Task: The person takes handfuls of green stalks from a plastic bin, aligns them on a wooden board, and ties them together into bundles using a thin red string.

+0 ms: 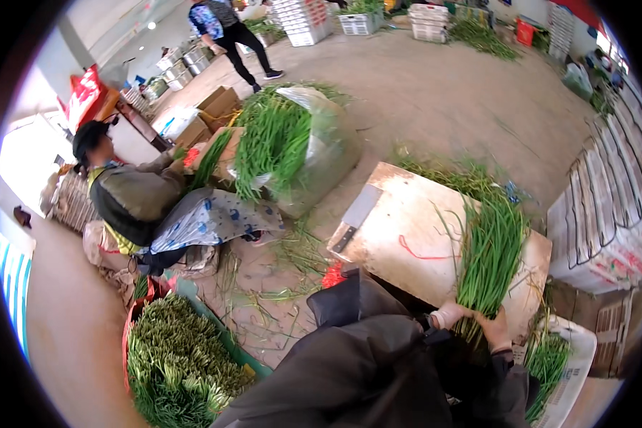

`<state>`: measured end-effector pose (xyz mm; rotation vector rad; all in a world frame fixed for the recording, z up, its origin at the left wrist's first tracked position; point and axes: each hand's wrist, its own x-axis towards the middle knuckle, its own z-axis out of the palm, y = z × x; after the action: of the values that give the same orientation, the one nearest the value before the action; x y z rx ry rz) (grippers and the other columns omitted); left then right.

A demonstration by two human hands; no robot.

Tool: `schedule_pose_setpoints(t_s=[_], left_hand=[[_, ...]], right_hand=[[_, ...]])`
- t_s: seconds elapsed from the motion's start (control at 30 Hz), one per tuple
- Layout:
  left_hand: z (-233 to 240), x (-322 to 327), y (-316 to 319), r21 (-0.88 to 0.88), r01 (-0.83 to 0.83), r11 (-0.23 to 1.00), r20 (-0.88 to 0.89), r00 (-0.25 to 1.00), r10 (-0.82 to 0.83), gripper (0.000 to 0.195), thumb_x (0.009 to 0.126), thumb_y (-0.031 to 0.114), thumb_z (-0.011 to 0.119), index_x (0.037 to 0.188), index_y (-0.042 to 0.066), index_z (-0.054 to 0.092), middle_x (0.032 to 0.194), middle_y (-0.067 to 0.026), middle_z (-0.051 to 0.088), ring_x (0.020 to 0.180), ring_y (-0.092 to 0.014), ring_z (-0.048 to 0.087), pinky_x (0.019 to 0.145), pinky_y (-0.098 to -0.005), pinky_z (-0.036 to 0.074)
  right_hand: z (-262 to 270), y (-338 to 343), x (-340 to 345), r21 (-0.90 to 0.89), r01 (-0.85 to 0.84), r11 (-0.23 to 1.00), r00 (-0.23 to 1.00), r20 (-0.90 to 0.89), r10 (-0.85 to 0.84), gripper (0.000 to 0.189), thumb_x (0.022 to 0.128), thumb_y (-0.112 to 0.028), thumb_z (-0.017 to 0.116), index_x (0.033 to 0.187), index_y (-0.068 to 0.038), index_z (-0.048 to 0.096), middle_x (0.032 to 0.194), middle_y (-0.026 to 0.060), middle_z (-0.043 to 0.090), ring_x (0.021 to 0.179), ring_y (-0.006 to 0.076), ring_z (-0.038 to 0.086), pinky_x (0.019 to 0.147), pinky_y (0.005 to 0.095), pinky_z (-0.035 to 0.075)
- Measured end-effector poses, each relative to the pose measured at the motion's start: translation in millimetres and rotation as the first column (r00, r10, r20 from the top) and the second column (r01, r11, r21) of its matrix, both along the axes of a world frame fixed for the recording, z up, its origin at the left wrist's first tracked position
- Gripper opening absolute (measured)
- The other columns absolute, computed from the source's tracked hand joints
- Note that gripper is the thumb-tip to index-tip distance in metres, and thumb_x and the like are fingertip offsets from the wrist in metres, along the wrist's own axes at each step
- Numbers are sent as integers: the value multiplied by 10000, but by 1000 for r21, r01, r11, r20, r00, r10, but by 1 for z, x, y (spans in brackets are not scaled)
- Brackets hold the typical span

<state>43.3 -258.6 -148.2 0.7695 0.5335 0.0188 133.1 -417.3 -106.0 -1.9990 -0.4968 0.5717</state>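
Observation:
A thick bunch of long green garlic chives (489,251) lies across the right side of a worn white board (393,262). Around its lower ends, at the board's near edge, my left hand (450,314) grips from the left and my right hand (495,329) from the right. The stalk ends below my hands are in shadow. On the board, left of the bunch, is a thin red tie loop (422,257). A cleaver (361,207) with a dark handle rests along the board's left edge.
Beside my right arm stands a white plastic crate (578,342) with loose greens. Stacked white boxes (594,251) rise at right. Bundled greens (182,342) fill a container at lower left. Another seated person (139,198) handles greens near a large plastic bag (326,155). Red ties (333,274) lie near my knee.

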Motion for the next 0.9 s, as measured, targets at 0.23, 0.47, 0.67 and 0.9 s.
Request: schedule_pose_setpoints(t_s=[0.23,0.47,0.67,0.9], left_hand=[[32,7,2,118,74,990,59,995,-82,485,695,-106,736,1169,-34,660,983,-98,713,907,-258,675,820,-395,553],[9,9,18,206,11,978,-8,1000,-10,352,666,7,780,1008,-32,707,793,-108,696,760,-209,652,685,-375,537],[26,-5,52,323,129,938,-110,989,-98,158,746,45,749,892,-7,718,773,-111,689,712,-232,659,607,-377,520],[125,-35,109,-22,66,998,246,967,-59,480,780,-62,694,1232,71,600,914,-34,672,660,-132,628,551,-259,508]], right_hand=[[11,8,-17,328,367,871,776,-624,-92,510,925,-63,695,1385,31,495,1215,126,648,1056,249,649,901,371,547],[21,-16,16,255,417,872,870,-391,-302,577,837,-71,700,1370,49,515,1195,150,668,1013,293,663,885,410,532],[-39,-39,53,-93,404,910,915,66,-399,713,736,-81,720,1400,40,489,1213,173,650,1057,340,627,940,392,487],[-54,-42,71,-63,444,894,891,133,-434,726,738,-103,698,1406,68,471,1214,208,645,1037,343,631,929,378,492]])
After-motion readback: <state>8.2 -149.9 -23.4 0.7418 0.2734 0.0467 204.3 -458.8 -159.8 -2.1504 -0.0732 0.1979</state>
